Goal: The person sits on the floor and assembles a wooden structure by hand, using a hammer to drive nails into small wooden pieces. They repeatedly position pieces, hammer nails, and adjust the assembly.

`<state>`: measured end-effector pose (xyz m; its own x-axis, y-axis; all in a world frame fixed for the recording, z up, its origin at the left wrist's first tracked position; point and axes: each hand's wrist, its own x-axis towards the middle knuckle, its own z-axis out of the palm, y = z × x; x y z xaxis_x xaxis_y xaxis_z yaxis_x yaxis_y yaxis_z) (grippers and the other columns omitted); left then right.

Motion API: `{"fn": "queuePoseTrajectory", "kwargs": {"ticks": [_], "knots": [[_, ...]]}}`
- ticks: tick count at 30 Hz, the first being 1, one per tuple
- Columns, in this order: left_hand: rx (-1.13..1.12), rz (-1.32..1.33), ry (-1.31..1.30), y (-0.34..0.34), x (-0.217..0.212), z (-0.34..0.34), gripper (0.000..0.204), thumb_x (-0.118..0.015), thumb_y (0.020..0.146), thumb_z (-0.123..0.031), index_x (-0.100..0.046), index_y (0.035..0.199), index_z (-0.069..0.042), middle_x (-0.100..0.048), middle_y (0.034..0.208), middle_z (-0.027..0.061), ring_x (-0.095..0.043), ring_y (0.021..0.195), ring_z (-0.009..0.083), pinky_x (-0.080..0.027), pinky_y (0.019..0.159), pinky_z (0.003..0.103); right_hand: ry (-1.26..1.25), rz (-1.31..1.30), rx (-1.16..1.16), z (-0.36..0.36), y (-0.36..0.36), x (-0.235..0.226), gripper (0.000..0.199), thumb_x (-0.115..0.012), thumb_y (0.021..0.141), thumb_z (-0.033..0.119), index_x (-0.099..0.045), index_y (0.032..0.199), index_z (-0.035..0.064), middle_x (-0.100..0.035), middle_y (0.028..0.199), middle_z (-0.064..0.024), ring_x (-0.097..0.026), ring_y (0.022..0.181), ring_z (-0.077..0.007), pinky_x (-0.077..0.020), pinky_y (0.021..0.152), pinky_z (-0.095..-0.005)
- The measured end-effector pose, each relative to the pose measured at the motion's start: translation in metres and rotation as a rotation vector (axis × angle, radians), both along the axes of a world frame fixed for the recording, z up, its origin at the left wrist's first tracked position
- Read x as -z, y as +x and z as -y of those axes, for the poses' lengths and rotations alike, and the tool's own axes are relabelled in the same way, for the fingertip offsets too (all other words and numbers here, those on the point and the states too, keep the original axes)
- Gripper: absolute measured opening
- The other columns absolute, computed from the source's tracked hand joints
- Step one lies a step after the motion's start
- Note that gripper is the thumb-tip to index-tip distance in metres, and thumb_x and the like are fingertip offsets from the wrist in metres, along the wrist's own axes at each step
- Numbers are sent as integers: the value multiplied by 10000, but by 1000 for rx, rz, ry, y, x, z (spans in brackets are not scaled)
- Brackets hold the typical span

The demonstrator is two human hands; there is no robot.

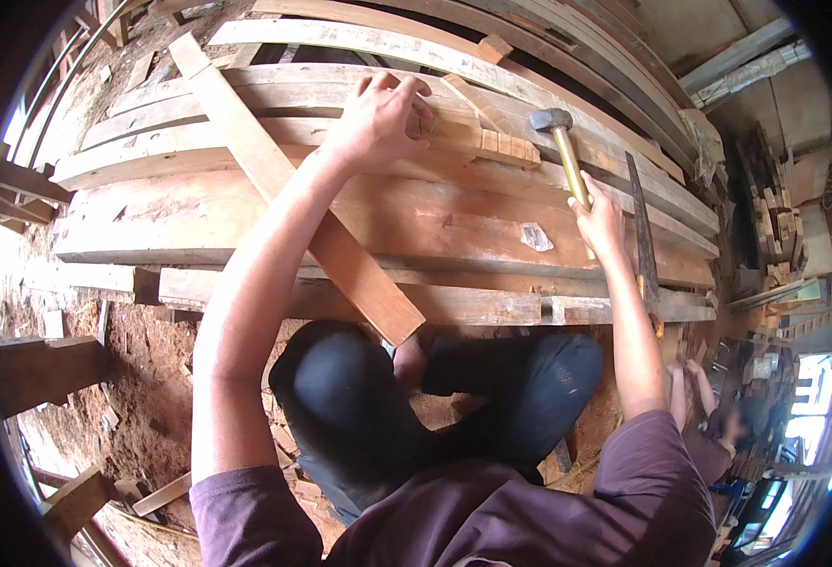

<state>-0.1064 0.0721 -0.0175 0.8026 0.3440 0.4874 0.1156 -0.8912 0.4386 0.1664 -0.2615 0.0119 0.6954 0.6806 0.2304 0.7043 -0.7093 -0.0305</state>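
Observation:
My right hand (601, 223) is wrapped round the yellow handle of a hammer (573, 174), whose dark metal head points away from me above the beams. My left hand (383, 121) reaches over the stacked timber, with curled fingers and thumb about the left end of a short wooden piece (473, 142). That piece has a row of notches or small blocks at its right end. Behind it lies a small slanted wood strip (477, 102). A handsaw (641, 222) lies across the beams to the right of my right forearm. Nearer to me is a crumpled clear plastic bit (535, 237).
A long plank (340, 248) crosses the beams (151, 210) diagonally, its near end by my knees. More timber (615, 57) is stacked at the back. Brown ground (142, 397) with wood scraps shows at left. Another person (709, 425) is at far right.

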Motion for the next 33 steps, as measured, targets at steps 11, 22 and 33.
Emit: {"fn": "queuePoseTrajectory", "kwargs": {"ticks": [11,22,33], "knots": [[-21,8,-32,4,4,-2,786,-918,806,-275,-553,1461,-40,-810,1260,55,-592,1373,318,-342,1276,505,464,-156,-621,-163,-122,14,421,-856,974,237,-791,1364,92,-756,1249,-117,-685,1197,-297,-543,1059,-415],[-32,72,-6,3,5,-1,727,-922,810,-271,-565,1395,-27,-794,1221,140,-606,1344,368,-430,1196,503,597,-317,-504,-189,-127,34,234,-919,870,173,-870,1083,88,-813,1016,-58,-711,978,-263,-570,952,-407],[18,88,30,6,9,-8,717,-929,814,-310,-607,1375,-2,-806,1254,87,-614,1339,325,-426,1190,497,692,-40,-609,-188,-139,36,104,-875,870,108,-800,942,104,-759,959,-18,-697,989,-265,-521,892,-412]]}}
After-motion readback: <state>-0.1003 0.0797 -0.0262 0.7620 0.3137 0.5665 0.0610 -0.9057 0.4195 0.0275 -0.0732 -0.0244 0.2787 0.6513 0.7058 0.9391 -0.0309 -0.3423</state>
